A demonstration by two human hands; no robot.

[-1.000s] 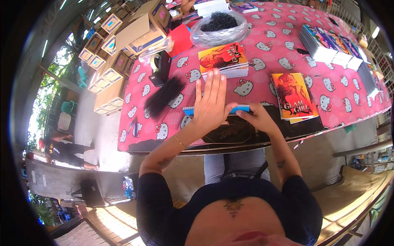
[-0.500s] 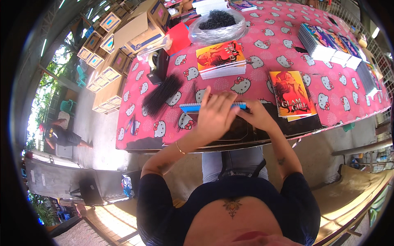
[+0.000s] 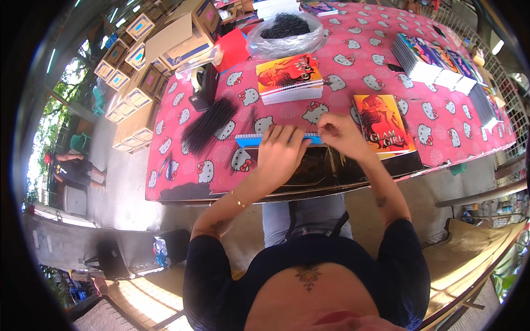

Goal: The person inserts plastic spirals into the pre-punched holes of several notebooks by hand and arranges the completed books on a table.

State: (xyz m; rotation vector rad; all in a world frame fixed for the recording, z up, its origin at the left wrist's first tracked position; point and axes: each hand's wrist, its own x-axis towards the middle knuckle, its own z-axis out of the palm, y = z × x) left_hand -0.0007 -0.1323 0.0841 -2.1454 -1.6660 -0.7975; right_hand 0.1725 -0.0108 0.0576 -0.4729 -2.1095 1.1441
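Note:
A spiral notebook with a blue cover strip (image 3: pixel 249 142) stands edge-up near the table's front edge, its row of binding holes along the top. My left hand (image 3: pixel 280 151) lies over its middle, fingers bent across the top edge and gripping it. My right hand (image 3: pixel 345 136) is at the notebook's right end with its fingers curled in a pinch; whatever is between the fingertips is too small to make out. A bundle of black plastic binding coils (image 3: pixel 210 127) lies to the left. Beyond the notebook is a stack of red-and-yellow notebooks (image 3: pixel 290 80).
More red-and-yellow notebooks (image 3: pixel 383 124) lie right of my hands. A black tape dispenser (image 3: pixel 204 88) stands at left, near a plastic bag of black coils (image 3: pixel 286 33). Notebook stacks (image 3: pixel 419 60) line the far right. Cardboard boxes (image 3: pixel 182 38) are piled at the left, beyond the patterned pink tablecloth (image 3: pixel 331 49).
My right hand has risen from the notebook's right end to just above its top edge, its fingers now curled. My left hand's fingers have drawn down over the notebook. The view has shifted slightly.

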